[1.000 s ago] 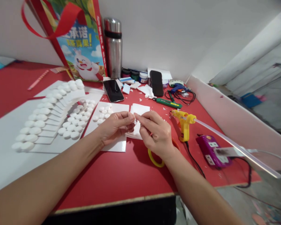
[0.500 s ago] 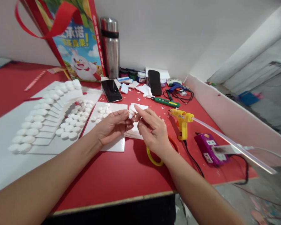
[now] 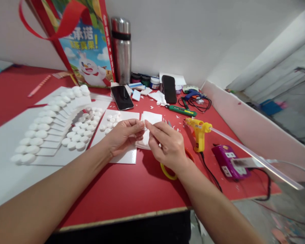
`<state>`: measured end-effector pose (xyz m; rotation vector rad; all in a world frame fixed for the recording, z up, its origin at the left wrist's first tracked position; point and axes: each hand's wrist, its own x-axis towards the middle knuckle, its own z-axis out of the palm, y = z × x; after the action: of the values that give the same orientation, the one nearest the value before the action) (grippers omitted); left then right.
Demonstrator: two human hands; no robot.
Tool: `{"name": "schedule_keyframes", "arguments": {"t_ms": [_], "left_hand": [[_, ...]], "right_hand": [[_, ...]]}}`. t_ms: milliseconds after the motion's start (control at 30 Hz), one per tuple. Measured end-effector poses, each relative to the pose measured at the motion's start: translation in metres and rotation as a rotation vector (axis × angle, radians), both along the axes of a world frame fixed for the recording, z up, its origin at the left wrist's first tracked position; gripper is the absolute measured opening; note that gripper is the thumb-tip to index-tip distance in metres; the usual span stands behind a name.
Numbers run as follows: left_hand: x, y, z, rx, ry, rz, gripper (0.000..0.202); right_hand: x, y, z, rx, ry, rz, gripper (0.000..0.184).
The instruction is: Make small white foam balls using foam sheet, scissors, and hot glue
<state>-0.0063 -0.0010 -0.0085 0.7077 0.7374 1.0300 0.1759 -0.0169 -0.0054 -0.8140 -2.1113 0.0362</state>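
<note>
My left hand [image 3: 127, 134] is closed, thumb pressed to fingers, on a small piece of white tissue [image 3: 144, 124] that is mostly hidden. My right hand [image 3: 167, 140] meets it fingertip to fingertip, also pinching at the tissue. Below them lies a stack of white tissue squares [image 3: 152, 117] on the red table. Just left, a white board [image 3: 123, 157] carries a cluster of small white balls [image 3: 112, 122]. Scissors with a yellow and orange handle [image 3: 169, 173] lie partly under my right hand.
At left, a white panel [image 3: 5, 135] bears a curved stepped piece [image 3: 49, 140] edged with white oval pads [image 3: 32, 149]. A yellow glue gun [image 3: 199, 134] stands at right beside a purple power box [image 3: 228, 161]. Phones [image 3: 122, 97], a green cutter [image 3: 181, 110] and a steel flask [image 3: 122, 51] sit behind.
The white tissue, which stuck up visibly between my fingers, is now squeezed small and mostly hidden. My fingertips have drawn closer together. The view has shifted slightly.
</note>
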Motion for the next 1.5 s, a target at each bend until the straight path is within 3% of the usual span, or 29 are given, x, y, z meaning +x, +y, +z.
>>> {"name": "schedule_keyframes", "arguments": {"t_ms": [133, 233, 433, 633, 867, 1500], "left_hand": [[0.002, -0.002, 0.000, -0.007, 0.032, 0.001, 0.045], [0.001, 0.001, -0.001, -0.015, -0.004, 0.017, 0.043], [-0.006, 0.009, -0.003, -0.030, -0.151, 0.038, 0.036], [-0.008, 0.005, 0.001, -0.021, -0.130, -0.074, 0.031], [-0.003, 0.003, 0.001, 0.081, 0.004, -0.059, 0.027], [0.001, 0.002, 0.004, 0.240, 0.141, 0.047, 0.028]], "right_hand": [[0.001, -0.002, 0.003, 0.124, -0.257, -0.111, 0.038], [-0.001, -0.005, 0.005, 0.191, -0.306, -0.127, 0.039], [-0.005, -0.012, 0.011, 0.105, 0.012, 0.078, 0.033], [-0.002, -0.004, 0.014, -0.118, 0.289, -0.070, 0.023], [-0.006, -0.003, 0.012, -0.267, 0.315, -0.100, 0.013], [-0.007, -0.003, 0.011, -0.293, 0.297, -0.125, 0.007]]}}
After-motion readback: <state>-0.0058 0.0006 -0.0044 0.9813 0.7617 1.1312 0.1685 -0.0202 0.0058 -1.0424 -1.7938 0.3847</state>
